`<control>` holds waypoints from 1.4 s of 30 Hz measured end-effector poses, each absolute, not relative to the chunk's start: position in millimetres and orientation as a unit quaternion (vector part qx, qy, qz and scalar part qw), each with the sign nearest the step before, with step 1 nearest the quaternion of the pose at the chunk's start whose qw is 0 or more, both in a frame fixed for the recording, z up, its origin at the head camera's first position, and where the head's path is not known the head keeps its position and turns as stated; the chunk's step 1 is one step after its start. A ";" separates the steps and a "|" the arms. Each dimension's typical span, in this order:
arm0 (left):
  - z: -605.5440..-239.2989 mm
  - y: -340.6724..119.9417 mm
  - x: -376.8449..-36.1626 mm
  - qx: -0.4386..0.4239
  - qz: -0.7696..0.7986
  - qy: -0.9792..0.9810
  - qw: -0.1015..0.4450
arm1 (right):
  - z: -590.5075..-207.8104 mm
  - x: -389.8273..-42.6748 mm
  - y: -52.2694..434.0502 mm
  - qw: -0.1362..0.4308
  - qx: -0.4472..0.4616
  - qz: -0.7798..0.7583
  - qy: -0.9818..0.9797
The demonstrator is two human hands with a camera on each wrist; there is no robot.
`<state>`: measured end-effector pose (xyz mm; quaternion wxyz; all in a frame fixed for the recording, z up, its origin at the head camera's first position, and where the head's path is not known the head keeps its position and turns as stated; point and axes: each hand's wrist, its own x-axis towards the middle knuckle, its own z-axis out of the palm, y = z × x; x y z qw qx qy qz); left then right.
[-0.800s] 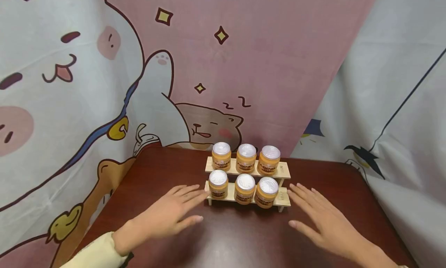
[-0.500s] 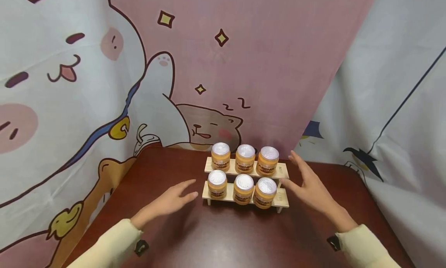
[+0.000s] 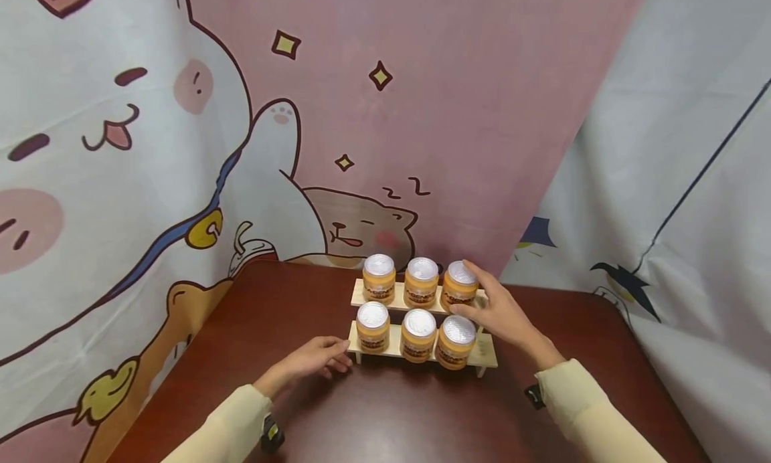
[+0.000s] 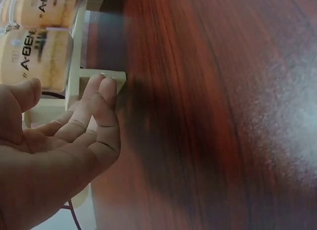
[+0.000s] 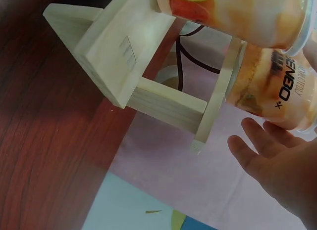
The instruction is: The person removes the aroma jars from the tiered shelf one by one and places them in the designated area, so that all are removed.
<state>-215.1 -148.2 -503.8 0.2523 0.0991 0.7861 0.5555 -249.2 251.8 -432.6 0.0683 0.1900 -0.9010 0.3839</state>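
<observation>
A small two-step rack of pale wood [image 3: 488, 353] stands toward the back of the dark red-brown wooden table [image 3: 391, 416], and six squat orange jars with silvery lids sit on it, three to a step, so that the rear row rises above the front one and every lid shows.

The right hand [image 3: 500, 312] has its fingers [image 3: 476, 275] curved round the upper-right orange jar [image 3: 459, 286] on the rear step, thumb near its lower front and fingers along its far side, apparently grasping it; the jar stands upright on its step. In the right wrist view the fingers are spread loosely beside the jar's label, so how firm the hold is I cannot tell.

The left hand [image 3: 313, 359] rests on the table at the rack's left end, fingers [image 4: 101, 94] lightly bent and released, their tips touching the end of the front step as if to steady the rack. It holds nothing.

A cartoon-cat curtain [image 3: 150, 148] hangs behind the table.
</observation>
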 end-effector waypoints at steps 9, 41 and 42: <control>-517.2 -142.0 -226.6 0.089 0.534 0.797 0.267 | -435.5 -256.4 252.1 0.069 0.181 0.420 -0.887; -521.8 -138.8 -230.2 0.080 0.533 0.804 0.252 | -427.2 -261.5 310.8 0.194 0.147 0.375 -0.895; -521.1 -138.6 -230.3 0.078 0.534 0.803 0.253 | -427.2 -260.9 314.7 0.195 0.141 0.376 -0.895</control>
